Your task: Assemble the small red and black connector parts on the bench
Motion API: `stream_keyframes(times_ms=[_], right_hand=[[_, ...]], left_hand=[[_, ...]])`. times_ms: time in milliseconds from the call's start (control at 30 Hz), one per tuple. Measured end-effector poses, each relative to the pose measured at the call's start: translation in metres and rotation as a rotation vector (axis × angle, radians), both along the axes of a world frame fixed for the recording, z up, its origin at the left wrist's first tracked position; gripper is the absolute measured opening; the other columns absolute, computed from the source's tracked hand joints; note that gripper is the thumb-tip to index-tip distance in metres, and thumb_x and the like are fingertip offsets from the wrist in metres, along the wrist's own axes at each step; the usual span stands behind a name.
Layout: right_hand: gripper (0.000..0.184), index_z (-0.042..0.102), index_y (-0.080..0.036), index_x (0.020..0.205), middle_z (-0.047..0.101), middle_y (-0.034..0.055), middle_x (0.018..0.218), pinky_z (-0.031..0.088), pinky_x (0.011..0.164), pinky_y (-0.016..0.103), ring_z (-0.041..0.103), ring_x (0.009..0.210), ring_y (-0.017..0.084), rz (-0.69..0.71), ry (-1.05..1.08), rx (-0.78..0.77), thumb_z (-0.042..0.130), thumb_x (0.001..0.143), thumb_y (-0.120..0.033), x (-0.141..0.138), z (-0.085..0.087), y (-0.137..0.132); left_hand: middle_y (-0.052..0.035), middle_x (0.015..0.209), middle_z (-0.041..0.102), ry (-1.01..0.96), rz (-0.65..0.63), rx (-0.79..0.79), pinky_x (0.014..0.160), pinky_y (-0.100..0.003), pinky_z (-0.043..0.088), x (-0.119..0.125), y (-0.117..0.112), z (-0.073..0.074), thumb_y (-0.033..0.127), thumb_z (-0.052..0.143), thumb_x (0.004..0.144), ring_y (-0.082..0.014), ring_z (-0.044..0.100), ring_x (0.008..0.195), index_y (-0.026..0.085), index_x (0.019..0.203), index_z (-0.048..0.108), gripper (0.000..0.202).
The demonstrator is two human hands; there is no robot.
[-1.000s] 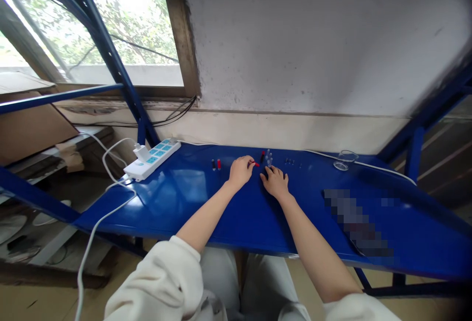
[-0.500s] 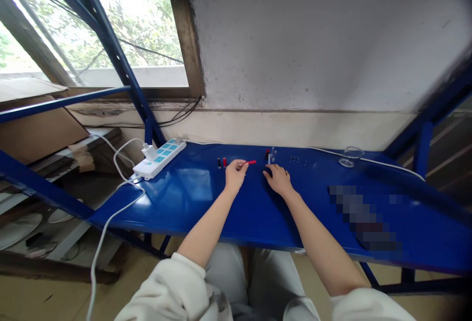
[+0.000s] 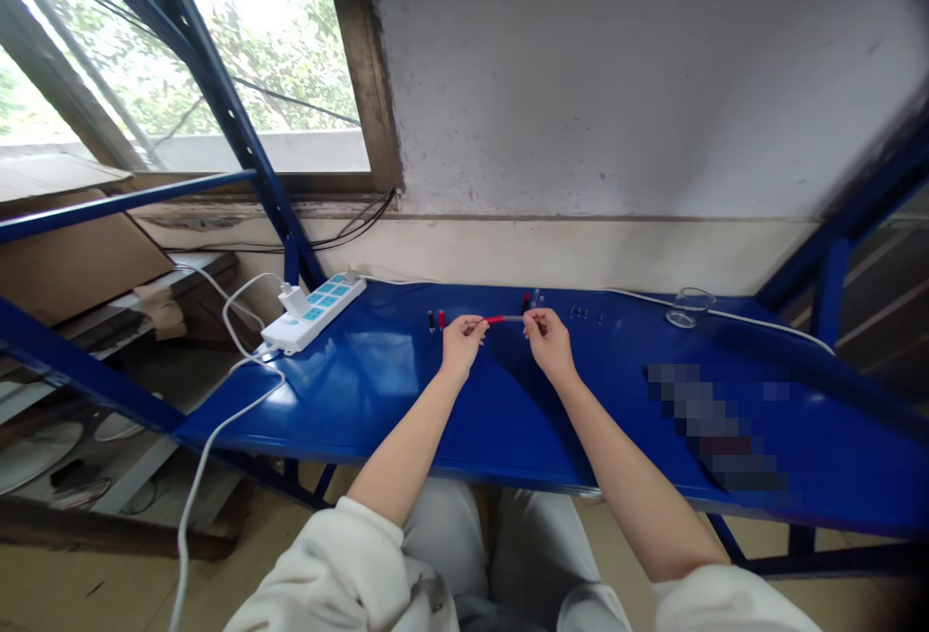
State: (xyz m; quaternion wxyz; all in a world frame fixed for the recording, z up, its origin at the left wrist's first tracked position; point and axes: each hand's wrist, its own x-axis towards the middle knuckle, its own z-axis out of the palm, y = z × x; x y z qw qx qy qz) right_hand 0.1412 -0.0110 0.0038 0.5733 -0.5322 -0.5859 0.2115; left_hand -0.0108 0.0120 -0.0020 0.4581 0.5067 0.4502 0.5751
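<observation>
Pinched in my left hand (image 3: pixel 460 346) is a slim red piece (image 3: pixel 494 319), like part of a pen, pointing right. My right hand (image 3: pixel 552 346) grips the far end of a thin clear tube (image 3: pixel 513 318). The tube's left end meets the red piece in one line above the table; whether it sits inside cannot be made out. Left of my left hand lie a small black piece (image 3: pixel 431 320) and a red one (image 3: pixel 442 319). Just behind my right hand are a red and black piece (image 3: pixel 525 302) and more clear tubes (image 3: pixel 536 299).
Several tiny clear parts (image 3: pixel 579 312) lie right of my right hand on the blue table (image 3: pixel 494 419). Farther right stands a clear cup (image 3: pixel 680 317) by a white cable. A white power strip (image 3: pixel 314 315) with a plug is at the left; a blurred-out patch (image 3: pixel 718 429) covers something at right.
My right hand has picked up a clear tube from the table and brought it to the red piece's right end. My left hand has stayed nearly in place.
</observation>
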Motion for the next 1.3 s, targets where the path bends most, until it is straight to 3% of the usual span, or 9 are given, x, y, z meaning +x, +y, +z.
stream_keyframes(times_ms=[200,467,633,767,900,1033,1133,1300], right_hand=[[0.03,0.051,-0.017,0.083,0.052,-0.0003,0.061,0.044,0.058,0.027,0.05,0.055,0.012,0.061,0.183,-0.024,0.05,0.075,-0.046,0.003,0.001,0.004],[0.029,0.052,-0.017,0.082,0.053,-0.0013,0.059,0.043,0.057,0.027,0.05,0.054,0.011,0.204,0.21,-0.056,0.052,0.074,-0.046,-0.002,0.003,0.002],[0.03,0.051,-0.017,0.084,0.054,-0.0003,0.061,0.044,0.057,0.027,0.05,0.054,0.011,0.203,0.185,-0.043,0.05,0.076,-0.046,-0.003,0.001,0.003],[0.034,0.05,-0.016,0.098,0.057,0.0017,0.068,0.044,0.06,0.027,0.052,0.056,0.012,0.176,0.012,-0.02,0.039,0.083,-0.045,-0.002,-0.002,0.001],[0.04,0.044,-0.017,0.115,0.06,0.0034,0.073,0.043,0.063,0.027,0.054,0.061,0.013,0.145,-0.231,-0.031,0.028,0.088,-0.041,0.0,-0.004,-0.002],[0.039,0.044,-0.016,0.116,0.061,0.0042,0.074,0.042,0.062,0.026,0.055,0.061,0.014,0.12,-0.315,-0.058,0.026,0.089,-0.037,0.001,-0.006,-0.001],[0.036,0.045,-0.017,0.114,0.061,0.0036,0.074,0.041,0.062,0.026,0.054,0.06,0.013,0.129,-0.352,-0.083,0.027,0.088,-0.034,0.001,-0.007,0.0],[0.033,0.046,-0.018,0.113,0.061,0.0036,0.076,0.04,0.06,0.025,0.055,0.064,0.014,0.15,-0.413,-0.113,0.028,0.088,-0.03,0.0,-0.006,-0.002]], left_hand=[[-0.007,0.077,0.066,-0.041,-0.058,-0.064,0.049,-0.021,0.041,-0.004,0.0,0.004,0.027,0.065,0.066,-0.0094,0.055,0.056,0.013,0.082,0.06,0.022],[-0.0091,0.078,0.068,-0.059,-0.279,-0.058,0.049,-0.02,0.036,-0.002,-0.004,0.008,0.033,0.066,0.065,-0.0102,0.057,0.059,0.013,0.085,0.061,0.029],[-0.0083,0.078,0.067,0.029,-0.2,0.026,0.054,-0.022,0.041,0.003,-0.01,0.012,0.032,0.063,0.069,-0.012,0.059,0.062,0.013,0.086,0.06,0.025],[-0.0048,0.075,0.065,0.347,-0.096,0.248,0.065,-0.027,0.044,0.003,-0.008,0.028,0.033,0.056,0.075,-0.0139,0.058,0.068,0.016,0.085,0.061,0.021],[-0.0032,0.081,0.063,0.905,-0.031,0.454,0.079,-0.033,0.039,-0.011,0.009,0.063,0.024,0.059,0.074,-0.0187,0.054,0.086,0.019,0.077,0.063,0.007],[-0.0062,0.09,0.06,1.322,-0.014,0.399,0.082,-0.037,0.034,-0.032,0.032,0.089,0.021,0.061,0.072,-0.0236,0.048,0.095,0.018,0.073,0.064,0.004],[-0.0072,0.09,0.059,1.482,-0.034,0.315,0.081,-0.039,0.033,-0.044,0.043,0.09,0.019,0.061,0.071,-0.0251,0.047,0.096,0.017,0.069,0.064,0.004],[-0.0081,0.094,0.059,1.568,-0.026,0.31,0.082,-0.038,0.032,-0.052,0.046,0.074,0.017,0.059,0.071,-0.0252,0.046,0.098,0.017,0.072,0.065,0.006]])
